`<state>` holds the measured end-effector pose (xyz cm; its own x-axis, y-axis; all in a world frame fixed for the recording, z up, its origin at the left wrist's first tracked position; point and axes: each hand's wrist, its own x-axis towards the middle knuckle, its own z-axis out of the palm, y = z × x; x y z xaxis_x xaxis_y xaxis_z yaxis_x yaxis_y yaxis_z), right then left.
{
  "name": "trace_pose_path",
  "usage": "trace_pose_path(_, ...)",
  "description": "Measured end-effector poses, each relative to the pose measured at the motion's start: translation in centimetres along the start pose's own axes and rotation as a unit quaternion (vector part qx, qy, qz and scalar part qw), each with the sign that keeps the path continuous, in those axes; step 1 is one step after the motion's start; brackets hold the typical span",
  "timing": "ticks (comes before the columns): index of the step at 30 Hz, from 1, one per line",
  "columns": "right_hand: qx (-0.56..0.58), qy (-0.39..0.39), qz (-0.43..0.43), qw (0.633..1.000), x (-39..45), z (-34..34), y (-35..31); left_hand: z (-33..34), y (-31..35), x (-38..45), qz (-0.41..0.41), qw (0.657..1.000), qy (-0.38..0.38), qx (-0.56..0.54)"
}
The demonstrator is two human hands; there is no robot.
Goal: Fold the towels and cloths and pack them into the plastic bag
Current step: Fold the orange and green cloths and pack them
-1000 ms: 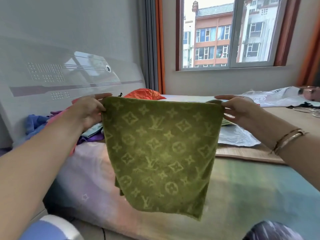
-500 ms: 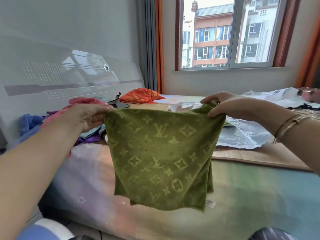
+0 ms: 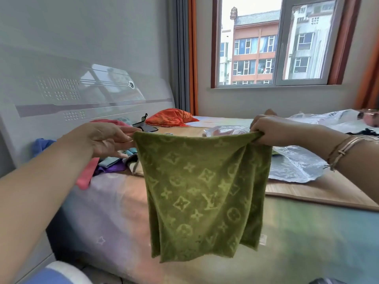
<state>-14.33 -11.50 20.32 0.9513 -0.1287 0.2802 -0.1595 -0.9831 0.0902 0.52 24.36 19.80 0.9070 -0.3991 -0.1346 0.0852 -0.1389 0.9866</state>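
A green patterned towel (image 3: 202, 193) hangs doubled in the air over the bed's near side. My left hand (image 3: 102, 140) pinches its upper left corner with straight fingers. My right hand (image 3: 272, 129) grips the bunched upper right corner in curled fingers. Behind the towel a clear plastic bag (image 3: 295, 162) lies flat on the woven mat (image 3: 320, 191). A heap of pink, purple, teal and blue cloths (image 3: 106, 162) lies at the left, by the headboard.
An orange cloth bundle (image 3: 170, 118) and a black object (image 3: 145, 127) lie further back on the bed. More crumpled plastic (image 3: 332, 119) sits at the far right. The white headboard (image 3: 82, 99) bounds the left; a window (image 3: 272, 42) is in the far wall.
The towel has come down from chest height and the view has dropped. Its right corner is now bunched in my right hand, whose fingers were straight a second ago. The towel hangs with more folds.
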Motion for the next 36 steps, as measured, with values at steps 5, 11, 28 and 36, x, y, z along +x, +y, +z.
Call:
trace_pose_path(5,0.101,-0.014,-0.032,0.994,1.3,-1.3,-1.2,-1.8,1.1,-0.2,0.030,0.998,-0.047,0.035)
trace_pose_path(11,0.167,-0.045,-0.057,0.983,4.7,-2.8,-3.9,-2.8,1.2,1.4,0.104,0.939,0.029,0.326)
trace_pose_path(28,0.606,0.033,0.202,0.769,24.5,-0.4,-7.4,-10.0,6.5,15.8,0.146,0.955,0.216,0.141)
trace_pose_path(36,0.653,0.262,0.014,0.710,26.7,-4.1,-6.3,-10.9,11.6,15.5,0.383,0.891,0.236,0.067)
